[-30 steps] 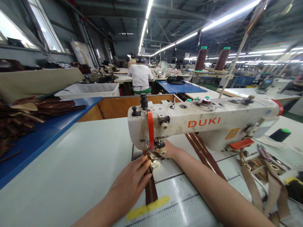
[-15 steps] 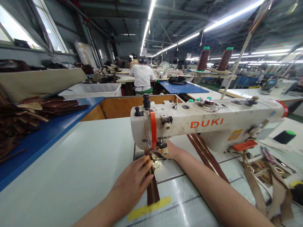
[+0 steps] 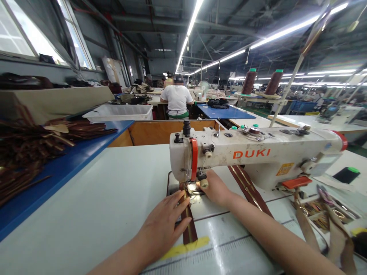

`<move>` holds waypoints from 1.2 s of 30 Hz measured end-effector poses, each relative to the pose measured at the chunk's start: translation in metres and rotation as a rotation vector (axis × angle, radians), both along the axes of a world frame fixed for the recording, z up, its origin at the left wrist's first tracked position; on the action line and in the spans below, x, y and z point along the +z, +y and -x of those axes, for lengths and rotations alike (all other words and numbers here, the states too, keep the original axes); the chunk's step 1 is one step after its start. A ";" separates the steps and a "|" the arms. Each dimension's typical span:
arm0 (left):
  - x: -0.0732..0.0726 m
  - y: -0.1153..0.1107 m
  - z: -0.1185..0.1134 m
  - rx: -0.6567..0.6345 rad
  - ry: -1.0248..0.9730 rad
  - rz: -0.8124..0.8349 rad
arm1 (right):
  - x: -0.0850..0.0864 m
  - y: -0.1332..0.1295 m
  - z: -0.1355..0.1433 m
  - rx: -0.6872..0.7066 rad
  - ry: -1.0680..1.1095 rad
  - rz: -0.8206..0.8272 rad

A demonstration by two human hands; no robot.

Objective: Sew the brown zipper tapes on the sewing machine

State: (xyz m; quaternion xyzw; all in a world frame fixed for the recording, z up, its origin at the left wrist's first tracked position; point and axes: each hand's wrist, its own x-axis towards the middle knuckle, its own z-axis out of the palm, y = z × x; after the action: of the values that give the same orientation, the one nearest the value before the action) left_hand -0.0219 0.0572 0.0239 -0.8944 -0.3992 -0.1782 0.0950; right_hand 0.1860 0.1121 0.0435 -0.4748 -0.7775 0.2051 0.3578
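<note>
My left hand (image 3: 163, 225) lies flat, fingers spread, on the brown zipper strip (image 3: 189, 229) before the needle of the sewing machine (image 3: 252, 156). My right hand (image 3: 216, 189) rests behind the needle; the machine head hides its fingers, so I cannot tell its grip. Yellow tape (image 3: 186, 248) crosses the strip's near end, and brown straps (image 3: 323, 229) lie at right.

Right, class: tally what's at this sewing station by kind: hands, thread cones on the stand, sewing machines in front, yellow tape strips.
Hands: 2 (left hand, right hand)
Thread cones: 2
Sewing machine: 1
Yellow tape strip: 1
Total: 6
</note>
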 end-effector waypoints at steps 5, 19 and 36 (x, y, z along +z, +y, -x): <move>-0.002 0.000 -0.001 0.015 0.004 0.050 | -0.008 -0.045 -0.002 0.099 -0.093 -0.178; 0.000 0.000 0.000 -0.004 -0.049 0.059 | -0.010 -0.058 0.013 0.175 -0.386 -0.241; -0.002 0.004 0.002 -0.023 -0.092 0.079 | -0.012 -0.056 0.015 0.157 -0.474 -0.306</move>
State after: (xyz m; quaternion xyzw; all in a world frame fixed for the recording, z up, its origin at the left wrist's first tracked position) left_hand -0.0242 0.0613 0.0222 -0.8927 -0.3997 -0.2044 0.0392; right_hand 0.1712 0.0559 0.0314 -0.3885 -0.8955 -0.0042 0.2169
